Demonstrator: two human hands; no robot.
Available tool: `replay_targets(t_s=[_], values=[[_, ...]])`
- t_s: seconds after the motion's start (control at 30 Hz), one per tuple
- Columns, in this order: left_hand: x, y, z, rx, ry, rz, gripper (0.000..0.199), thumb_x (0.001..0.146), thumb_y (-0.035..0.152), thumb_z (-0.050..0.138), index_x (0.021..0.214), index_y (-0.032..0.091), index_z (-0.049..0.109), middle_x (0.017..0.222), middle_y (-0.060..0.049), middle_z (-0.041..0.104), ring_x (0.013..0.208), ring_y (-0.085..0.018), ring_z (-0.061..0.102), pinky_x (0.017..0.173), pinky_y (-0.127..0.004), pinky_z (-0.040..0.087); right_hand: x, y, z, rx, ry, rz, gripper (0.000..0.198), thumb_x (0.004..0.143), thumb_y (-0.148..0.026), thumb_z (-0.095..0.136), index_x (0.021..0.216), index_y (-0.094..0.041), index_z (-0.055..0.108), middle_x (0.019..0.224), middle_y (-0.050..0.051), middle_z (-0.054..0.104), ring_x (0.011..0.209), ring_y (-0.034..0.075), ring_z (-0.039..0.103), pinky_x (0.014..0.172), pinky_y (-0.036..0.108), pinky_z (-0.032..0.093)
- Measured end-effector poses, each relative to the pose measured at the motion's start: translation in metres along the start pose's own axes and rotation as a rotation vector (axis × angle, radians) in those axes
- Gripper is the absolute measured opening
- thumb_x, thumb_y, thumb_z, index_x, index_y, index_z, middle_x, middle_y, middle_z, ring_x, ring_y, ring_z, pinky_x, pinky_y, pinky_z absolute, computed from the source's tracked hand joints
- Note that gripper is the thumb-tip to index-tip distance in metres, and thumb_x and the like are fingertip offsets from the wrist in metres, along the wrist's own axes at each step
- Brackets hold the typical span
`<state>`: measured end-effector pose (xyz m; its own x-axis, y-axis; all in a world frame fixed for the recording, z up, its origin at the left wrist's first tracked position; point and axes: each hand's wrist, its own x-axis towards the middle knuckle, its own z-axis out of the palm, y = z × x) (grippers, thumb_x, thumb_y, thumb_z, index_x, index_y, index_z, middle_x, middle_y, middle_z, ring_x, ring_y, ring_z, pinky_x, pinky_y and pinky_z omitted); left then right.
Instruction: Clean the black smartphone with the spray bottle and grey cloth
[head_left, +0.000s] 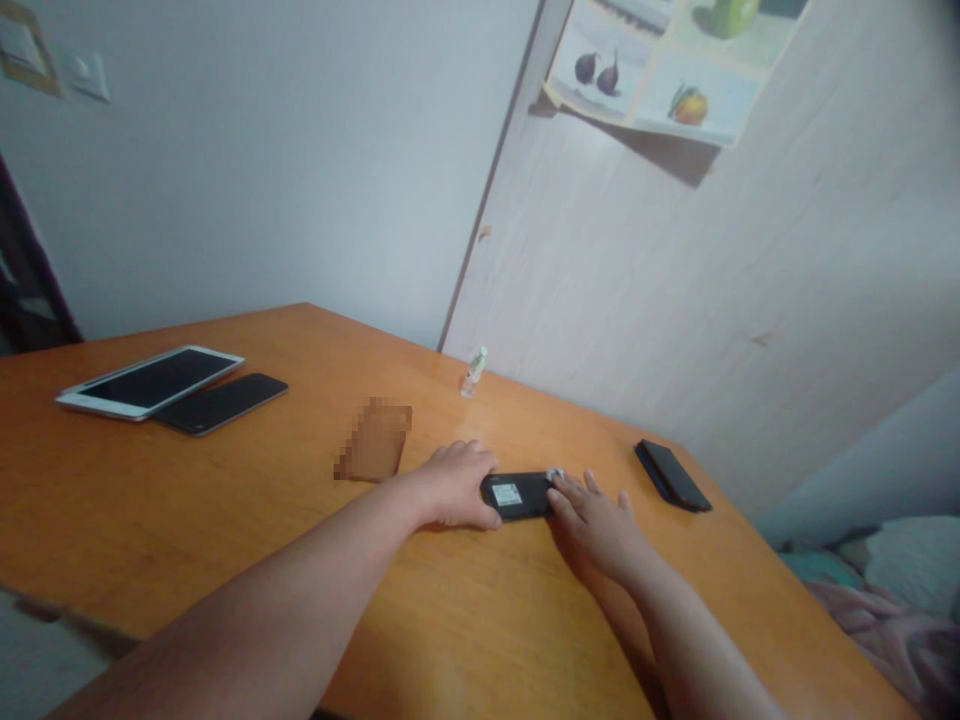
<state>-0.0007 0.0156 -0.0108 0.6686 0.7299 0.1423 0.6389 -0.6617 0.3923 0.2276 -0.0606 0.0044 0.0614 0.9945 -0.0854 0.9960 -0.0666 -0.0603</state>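
Left fingers clasp a flat black, white-labelled device; right fingers, spread, cover its end; bottle near table's far edge.

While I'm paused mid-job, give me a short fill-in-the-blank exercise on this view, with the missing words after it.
1. The label on the black device is ____.
2. Of the left hand and the right hand, the one nearer the label is the ____ one.
3. The small bottle stands to the ____ of the tablet.

Missing words: white; left; right.
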Motion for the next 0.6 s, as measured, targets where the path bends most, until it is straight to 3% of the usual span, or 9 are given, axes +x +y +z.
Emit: replay_targets(t_s=[0.07,0.23,0.3,0.47,0.53,0.6], values=[[0.0,0.001,-0.001,-0.005,-0.013,0.0,0.054,0.062,0.056,0.072,0.106,0.027,0.065,0.109,-0.007,0.06,0.103,-0.03,0.058,0.085,-0.038,0.049,-0.003,-0.004,-0.001,0.005,-0.011,-0.036,0.055,0.101,-0.051,0.027,0.148,-0.026,0.042,0.155,0.004,0.037,0.148,0.036,0.017,0.111,0.073,0.008],[-0.001,0.001,-0.001,0.011,-0.01,0.015,0.049,0.065,0.058,0.068,0.101,0.026,0.068,0.103,-0.008,0.061,0.099,-0.03,0.059,0.081,-0.037,0.049,-0.023,-0.036,-0.005,0.126,-0.135,-0.39,0.055,0.101,-0.056,0.026,0.151,-0.035,0.035,0.158,0.0,0.031,0.149,0.03,0.016,0.116,0.064,0.007],[0.0,0.0,0.0,0.014,-0.008,0.016,0.049,0.065,0.058,0.067,0.102,0.026,0.068,0.104,-0.007,0.061,0.1,-0.029,0.058,0.081,-0.036,0.048,-0.023,-0.033,-0.007,0.114,-0.143,-0.364,0.055,0.101,-0.056,0.026,0.149,-0.033,0.039,0.157,0.002,0.033,0.149,0.031,0.018,0.116,0.064,0.005],[0.001,-0.004,0.003,0.001,-0.013,0.02,0.053,0.063,0.057,0.07,0.108,0.028,0.067,0.105,-0.006,0.06,0.1,-0.028,0.057,0.083,-0.034,0.047,-0.01,-0.001,-0.014,0.006,-0.068,-0.066,0.053,0.101,-0.05,0.028,0.145,-0.026,0.047,0.153,0.006,0.041,0.145,0.037,0.026,0.111,0.073,0.009],[0.001,-0.005,0.004,-0.007,-0.012,0.021,0.053,0.063,0.057,0.07,0.108,0.028,0.068,0.104,-0.006,0.06,0.099,-0.028,0.058,0.082,-0.034,0.047,-0.014,-0.004,-0.016,0.007,-0.07,-0.085,0.054,0.101,-0.05,0.03,0.145,-0.026,0.047,0.153,0.006,0.041,0.146,0.037,0.024,0.111,0.073,0.009],[0.001,-0.005,0.004,-0.013,-0.007,0.025,0.051,0.064,0.056,0.07,0.107,0.028,0.068,0.103,-0.006,0.06,0.098,-0.027,0.058,0.081,-0.033,0.046,-0.023,-0.017,-0.019,0.048,-0.104,-0.226,0.054,0.1,-0.053,0.032,0.145,-0.028,0.047,0.153,0.005,0.041,0.147,0.036,0.022,0.113,0.069,0.009]])
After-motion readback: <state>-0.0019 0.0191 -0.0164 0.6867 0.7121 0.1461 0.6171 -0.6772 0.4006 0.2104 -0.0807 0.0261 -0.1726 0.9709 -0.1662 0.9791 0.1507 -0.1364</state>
